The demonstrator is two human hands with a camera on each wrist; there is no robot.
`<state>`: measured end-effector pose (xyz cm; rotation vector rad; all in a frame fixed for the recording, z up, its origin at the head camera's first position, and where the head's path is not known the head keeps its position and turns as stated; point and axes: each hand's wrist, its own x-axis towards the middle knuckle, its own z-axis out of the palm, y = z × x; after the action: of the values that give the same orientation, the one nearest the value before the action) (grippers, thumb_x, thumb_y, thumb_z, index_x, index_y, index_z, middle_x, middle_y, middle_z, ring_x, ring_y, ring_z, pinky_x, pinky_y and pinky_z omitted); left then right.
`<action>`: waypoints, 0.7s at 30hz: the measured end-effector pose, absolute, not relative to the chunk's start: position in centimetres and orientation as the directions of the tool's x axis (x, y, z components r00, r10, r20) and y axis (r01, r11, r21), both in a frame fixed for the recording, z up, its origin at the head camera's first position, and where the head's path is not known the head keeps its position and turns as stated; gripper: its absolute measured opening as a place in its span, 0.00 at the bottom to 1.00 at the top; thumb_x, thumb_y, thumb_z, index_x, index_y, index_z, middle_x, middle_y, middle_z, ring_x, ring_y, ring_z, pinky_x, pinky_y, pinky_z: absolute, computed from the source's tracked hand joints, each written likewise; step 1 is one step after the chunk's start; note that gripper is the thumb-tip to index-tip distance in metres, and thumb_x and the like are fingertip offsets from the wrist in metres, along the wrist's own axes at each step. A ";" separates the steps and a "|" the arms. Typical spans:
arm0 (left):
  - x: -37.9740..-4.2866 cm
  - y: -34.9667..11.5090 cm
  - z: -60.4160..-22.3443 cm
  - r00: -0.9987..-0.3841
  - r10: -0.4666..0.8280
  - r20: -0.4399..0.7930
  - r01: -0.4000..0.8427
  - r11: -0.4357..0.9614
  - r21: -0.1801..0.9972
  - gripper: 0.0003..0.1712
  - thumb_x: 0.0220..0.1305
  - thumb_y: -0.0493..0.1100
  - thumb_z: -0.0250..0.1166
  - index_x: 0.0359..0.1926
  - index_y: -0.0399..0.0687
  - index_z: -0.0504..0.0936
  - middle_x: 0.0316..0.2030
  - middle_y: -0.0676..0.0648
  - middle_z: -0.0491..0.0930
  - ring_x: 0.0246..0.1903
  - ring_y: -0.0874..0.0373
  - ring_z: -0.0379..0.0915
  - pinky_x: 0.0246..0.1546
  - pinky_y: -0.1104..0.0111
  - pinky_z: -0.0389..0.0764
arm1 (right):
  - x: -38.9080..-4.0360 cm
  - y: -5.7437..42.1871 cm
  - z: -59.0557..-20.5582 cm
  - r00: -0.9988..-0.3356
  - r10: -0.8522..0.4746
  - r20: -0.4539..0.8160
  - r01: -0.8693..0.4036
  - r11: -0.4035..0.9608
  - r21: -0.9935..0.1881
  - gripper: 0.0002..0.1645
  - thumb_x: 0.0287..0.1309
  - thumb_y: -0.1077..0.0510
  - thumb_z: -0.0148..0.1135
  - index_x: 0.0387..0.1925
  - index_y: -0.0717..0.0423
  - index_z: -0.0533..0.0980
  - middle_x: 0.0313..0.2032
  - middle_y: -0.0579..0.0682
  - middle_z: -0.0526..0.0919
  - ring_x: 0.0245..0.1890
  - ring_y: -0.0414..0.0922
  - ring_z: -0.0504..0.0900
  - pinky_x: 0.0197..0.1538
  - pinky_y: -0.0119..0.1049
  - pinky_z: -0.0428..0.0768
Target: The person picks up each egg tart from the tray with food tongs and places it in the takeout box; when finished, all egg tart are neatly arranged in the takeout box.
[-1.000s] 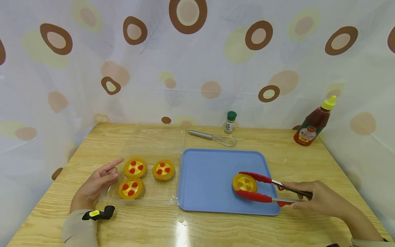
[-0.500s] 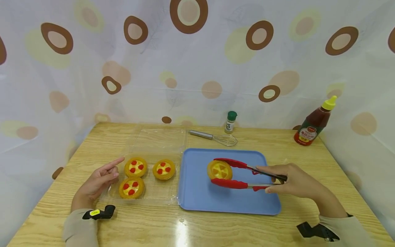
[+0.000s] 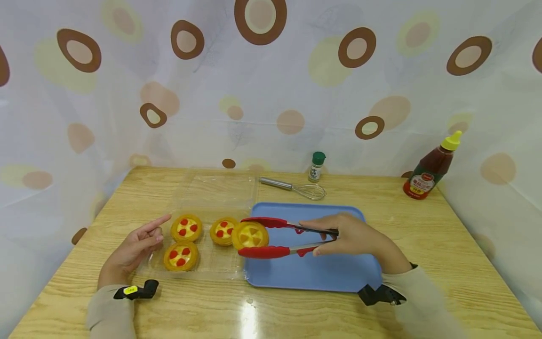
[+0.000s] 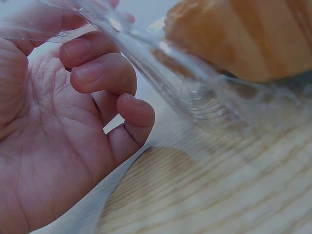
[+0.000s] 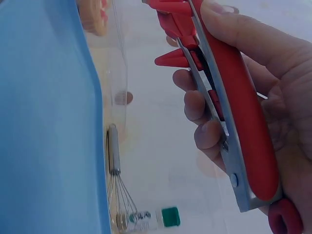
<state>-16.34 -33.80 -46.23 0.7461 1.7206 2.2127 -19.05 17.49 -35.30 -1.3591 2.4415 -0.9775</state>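
Observation:
My right hand [image 3: 349, 238] grips red-tipped tongs [image 3: 296, 235] around the middle, and their heads clasp an egg tart with yellow triangular pieces on top [image 3: 250, 235]. That tart is over the gap between the tray and the clear plastic container [image 3: 211, 269], overlapping a red-dotted tart [image 3: 223, 230] in the head view. Two more red-dotted tarts sit at the container's left, an upper tart [image 3: 186, 228] and a lower tart [image 3: 180, 256]. My left hand [image 3: 137, 247] is at the container's left edge, index finger extended and the others loosely curled. Plastic crosses its thumb in the left wrist view.
A blue tray [image 3: 313, 275] lies right of the container, whose clear lid [image 3: 220, 188] is folded back. Behind the tray are a whisk [image 3: 292, 187] and a green-capped shaker [image 3: 316, 167]. A sauce bottle [image 3: 432, 167] stands at the back right, near the curtain.
My right hand has carried the tart in the tongs leftward, from the tray's right part to the container's right edge. My left hand has kept its place.

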 end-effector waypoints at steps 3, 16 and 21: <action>-16.4 -33.8 -46.2 -0.840 0.484 0.245 0.118 -0.278 0.953 0.31 0.69 0.24 0.43 0.70 0.48 0.62 0.25 0.47 0.53 0.23 0.52 0.47 0.26 0.63 0.52 | -19.5 16.1 -34.9 -0.564 -0.819 0.105 -0.685 0.393 -0.614 0.37 0.50 0.47 0.71 0.60 0.56 0.73 0.21 0.37 0.69 0.17 0.33 0.59 0.21 0.26 0.59; -16.3 -33.9 -46.2 -0.857 0.466 0.221 0.114 -0.247 0.962 0.31 0.69 0.25 0.44 0.70 0.49 0.63 0.26 0.47 0.55 0.24 0.52 0.50 0.28 0.63 0.53 | -20.9 11.3 -33.7 -0.468 -0.884 -0.023 -0.720 0.396 -0.569 0.36 0.51 0.48 0.70 0.61 0.55 0.72 0.42 0.44 0.83 0.24 0.33 0.69 0.25 0.28 0.67; -16.3 -33.8 -46.3 -0.857 0.465 0.223 0.119 -0.244 0.962 0.31 0.69 0.25 0.44 0.70 0.48 0.63 0.25 0.48 0.54 0.24 0.52 0.50 0.27 0.63 0.53 | -21.1 10.2 -33.7 -0.430 -0.902 -0.041 -0.747 0.381 -0.545 0.35 0.52 0.50 0.70 0.60 0.58 0.73 0.42 0.47 0.84 0.20 0.31 0.67 0.24 0.27 0.67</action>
<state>-16.34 -33.76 -46.26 0.7077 1.7695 2.2000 -21.11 10.22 -33.66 -1.4405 2.3135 -0.6548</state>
